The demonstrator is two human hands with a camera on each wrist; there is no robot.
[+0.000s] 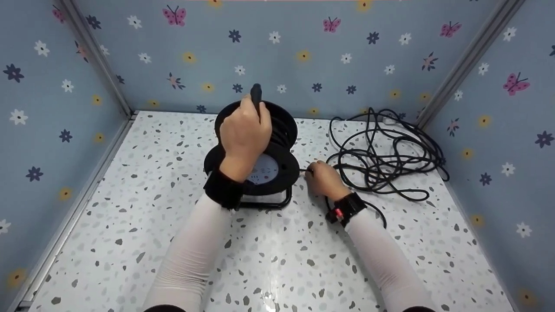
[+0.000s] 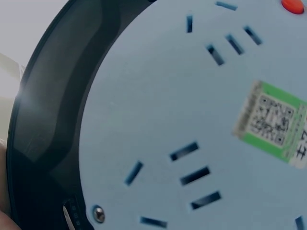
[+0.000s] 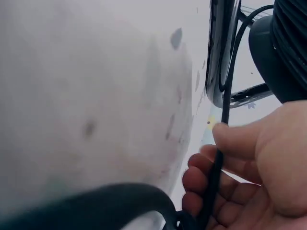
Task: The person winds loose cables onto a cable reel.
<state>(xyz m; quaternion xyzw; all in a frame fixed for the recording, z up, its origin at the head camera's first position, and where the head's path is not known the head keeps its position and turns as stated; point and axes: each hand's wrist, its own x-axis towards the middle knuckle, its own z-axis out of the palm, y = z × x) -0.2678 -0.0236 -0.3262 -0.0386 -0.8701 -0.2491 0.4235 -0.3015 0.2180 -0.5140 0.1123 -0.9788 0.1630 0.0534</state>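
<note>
A black cable reel (image 1: pixel 286 173) stands on the speckled tabletop, its pale round socket panel (image 2: pixel 144 100) facing the person. My left hand (image 1: pixel 245 132) reaches over the reel and grips its black handle (image 1: pixel 256 92), which points up and away. To the right of the reel, my right hand (image 1: pixel 325 180) pinches the black cable (image 3: pixel 226 103) between thumb and fingers. From those fingers the cable runs up to the windings (image 3: pixel 293 38) on the reel's drum. The reel's metal stand (image 1: pixel 264 206) shows below the front disc. My left forearm hides part of the panel.
A loose tangle of black cable (image 1: pixel 377 169) lies at the right, reaching the back right corner. Blue walls (image 1: pixel 277 56) with flowers and butterflies enclose the back and both sides. A cable loop (image 1: pixel 379 212) passes by the right wrist strap.
</note>
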